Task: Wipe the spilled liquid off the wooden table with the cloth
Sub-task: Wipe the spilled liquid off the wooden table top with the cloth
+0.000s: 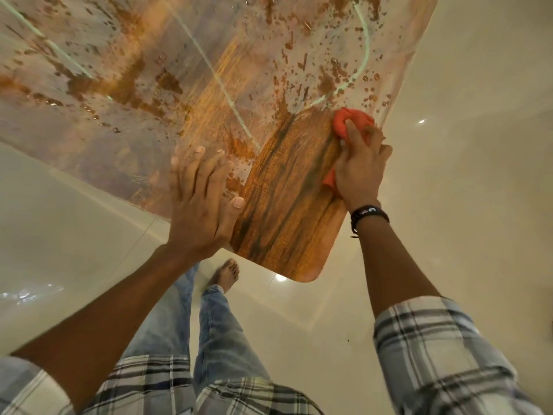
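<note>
Head view — what are the hands doing?
— Right hand (360, 172) is clutching the orange cloth (353, 122), pressing it near the tabletop's (287, 211) right edge. Left hand (200, 202) is lying flat, fingers spread.
— And the tabletop?
— Spilled liquid (167, 82) is glistening across the far side; the near corner is looking wiped.

Your right hand (360, 172) pressed a bunched orange cloth (351, 122) onto the wooden table (287, 211) near its right edge, fingers curled over it. Your left hand (200, 205) lay flat, fingers spread, on the near edge. Spilled liquid (149, 70) filmed the farther tabletop in streaks and droplets.
</note>
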A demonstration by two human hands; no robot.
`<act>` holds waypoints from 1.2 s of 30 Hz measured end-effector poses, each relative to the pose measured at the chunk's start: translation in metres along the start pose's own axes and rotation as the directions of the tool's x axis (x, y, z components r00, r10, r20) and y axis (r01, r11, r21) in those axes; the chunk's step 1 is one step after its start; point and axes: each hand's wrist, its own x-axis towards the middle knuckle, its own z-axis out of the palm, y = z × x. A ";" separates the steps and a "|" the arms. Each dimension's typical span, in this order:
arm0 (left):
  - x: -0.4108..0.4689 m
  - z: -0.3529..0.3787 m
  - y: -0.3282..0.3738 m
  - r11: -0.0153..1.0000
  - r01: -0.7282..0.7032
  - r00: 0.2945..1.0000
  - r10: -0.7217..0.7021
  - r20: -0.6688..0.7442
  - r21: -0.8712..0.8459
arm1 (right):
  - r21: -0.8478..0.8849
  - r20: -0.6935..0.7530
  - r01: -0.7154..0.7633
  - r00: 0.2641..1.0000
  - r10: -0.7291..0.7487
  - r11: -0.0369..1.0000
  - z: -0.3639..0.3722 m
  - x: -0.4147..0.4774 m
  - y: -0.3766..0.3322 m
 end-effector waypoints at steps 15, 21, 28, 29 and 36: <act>0.038 -0.015 -0.047 0.989 0.102 0.993 -0.108 0.057 0.103 | -0.018 0.197 0.507 0.847 -0.494 0.862 0.013 -0.077 -0.048; 0.037 -0.017 -0.045 0.994 0.095 0.993 -0.098 0.060 0.056 | -0.073 0.067 0.118 0.991 -0.113 0.990 0.015 0.045 -0.057; 0.039 -0.022 -0.043 0.994 0.103 0.993 -0.101 0.054 -0.025 | 0.001 0.234 0.479 0.853 -0.466 0.878 0.021 -0.135 -0.102; 0.039 -0.024 -0.043 0.993 0.107 0.993 -0.104 0.060 -0.047 | 0.000 0.271 0.515 0.825 -0.495 0.857 0.020 -0.167 -0.101; 0.041 -0.029 -0.039 0.989 0.107 0.988 -0.094 0.124 -0.101 | 0.002 0.218 0.455 0.869 -0.444 0.891 0.000 -0.130 -0.041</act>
